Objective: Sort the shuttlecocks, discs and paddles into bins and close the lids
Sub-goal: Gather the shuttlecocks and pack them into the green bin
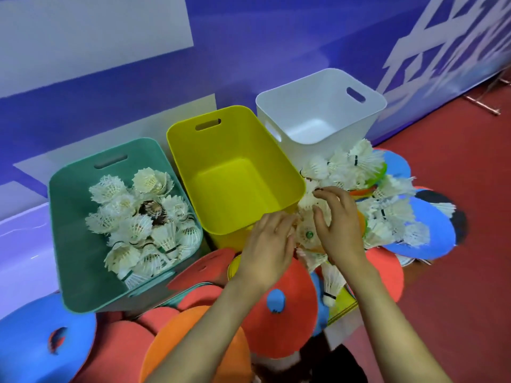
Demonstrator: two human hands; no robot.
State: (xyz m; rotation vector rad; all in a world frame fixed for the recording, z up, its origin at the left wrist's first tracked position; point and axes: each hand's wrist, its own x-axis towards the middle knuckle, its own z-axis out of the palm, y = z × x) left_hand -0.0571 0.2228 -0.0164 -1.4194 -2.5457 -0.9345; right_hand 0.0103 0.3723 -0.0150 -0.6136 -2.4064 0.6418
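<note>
Red floor point(456, 161), blue wall point(249, 51). Green bin point(72, 244), left, holds shuttlecocks point(138, 217). Loose pile point(387, 217) lies right of yellow bin point(188, 161). Right hand point(338, 219), fingers curled, pinches one shuttlecock point(308, 199); left hand point(266, 250) touches pile, grip unclear.

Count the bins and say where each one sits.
3. The green bin stands at left, holding shuttlecocks; the yellow bin is in the middle, empty; the white bin is at right, farther back, also empty. None looks hidden.
</note>
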